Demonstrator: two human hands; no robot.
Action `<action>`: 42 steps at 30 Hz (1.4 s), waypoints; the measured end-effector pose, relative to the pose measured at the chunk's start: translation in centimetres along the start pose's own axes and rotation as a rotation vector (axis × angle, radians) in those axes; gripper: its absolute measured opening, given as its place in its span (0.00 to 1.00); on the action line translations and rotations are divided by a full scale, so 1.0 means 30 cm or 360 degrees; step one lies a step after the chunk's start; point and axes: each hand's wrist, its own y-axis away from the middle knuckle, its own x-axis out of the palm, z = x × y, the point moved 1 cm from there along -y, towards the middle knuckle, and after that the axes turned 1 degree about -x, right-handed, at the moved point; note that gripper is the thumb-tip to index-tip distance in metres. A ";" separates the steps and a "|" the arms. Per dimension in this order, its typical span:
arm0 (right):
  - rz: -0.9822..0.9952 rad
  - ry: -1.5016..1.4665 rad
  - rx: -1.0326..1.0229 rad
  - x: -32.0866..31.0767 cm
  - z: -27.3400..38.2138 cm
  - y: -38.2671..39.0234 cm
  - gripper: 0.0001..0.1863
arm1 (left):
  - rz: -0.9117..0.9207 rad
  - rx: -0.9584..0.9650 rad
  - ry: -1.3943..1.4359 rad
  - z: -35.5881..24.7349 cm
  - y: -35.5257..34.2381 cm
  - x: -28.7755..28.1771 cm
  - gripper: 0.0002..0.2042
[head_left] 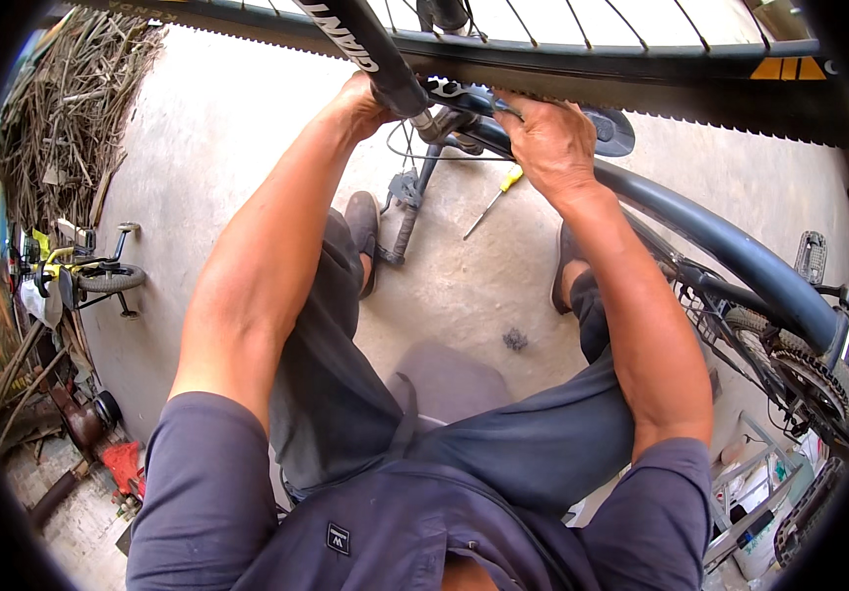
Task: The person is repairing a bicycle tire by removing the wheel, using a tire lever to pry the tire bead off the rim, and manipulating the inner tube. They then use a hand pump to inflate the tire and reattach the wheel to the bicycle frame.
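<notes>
A dark bicycle has its handlebar [405, 222] low near the floor and its front wheel tyre [641, 89] across the top of the view. My left hand [363, 103] is at the black fork leg [375, 59], which hides its fingers, so its grip cannot be told. Beside the fork's lower end and the blue-black frame tube [700, 212], my right hand [552, 143] has its fingers closed round something I cannot make out. A screwdriver [493, 201] with a yellow-green handle lies on the floor below that hand.
A pile of dry sticks [65, 108] lies at the far left, with a small yellow-and-black wheeled thing [84, 271] nearer. A red object [124, 468] sits lower left. The rear wheel [809, 384] and a metal frame [754, 492] are at the right. A dark tuft [515, 340] lies between my feet.
</notes>
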 end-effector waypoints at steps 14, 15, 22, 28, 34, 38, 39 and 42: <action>0.0028 -0.0011 -0.0123 -0.015 0.034 0.021 0.15 | -0.0026 0.0025 -0.0007 0.022 -0.013 -0.006 0.10; 0.0038 -0.0002 -0.0096 -0.012 0.026 0.022 0.15 | 0.0033 0.0044 -0.0020 0.025 -0.016 -0.008 0.11; 0.0057 0.0000 -0.0044 0.014 0.001 0.001 0.15 | -0.0047 0.0050 -0.0014 0.029 -0.034 -0.015 0.11; 0.0229 -0.0016 -0.0005 -0.007 0.011 0.001 0.15 | -0.0023 0.0029 0.0041 0.024 -0.029 -0.016 0.11; 0.0052 -0.0026 -0.0129 -0.011 0.047 0.017 0.15 | -0.0064 0.0018 -0.0111 0.014 -0.015 -0.012 0.10; 0.0193 -0.0016 0.0026 -0.017 0.019 0.008 0.14 | 0.0017 0.0046 -0.0024 0.014 -0.025 -0.012 0.11; 0.0227 -0.0044 0.0047 -0.018 0.009 0.009 0.14 | 0.0026 0.0051 -0.0025 0.014 -0.028 -0.012 0.11; 0.0035 -0.0038 -0.0061 -0.022 -0.014 -0.007 0.15 | 0.0052 0.0028 -0.0017 0.018 -0.024 -0.015 0.11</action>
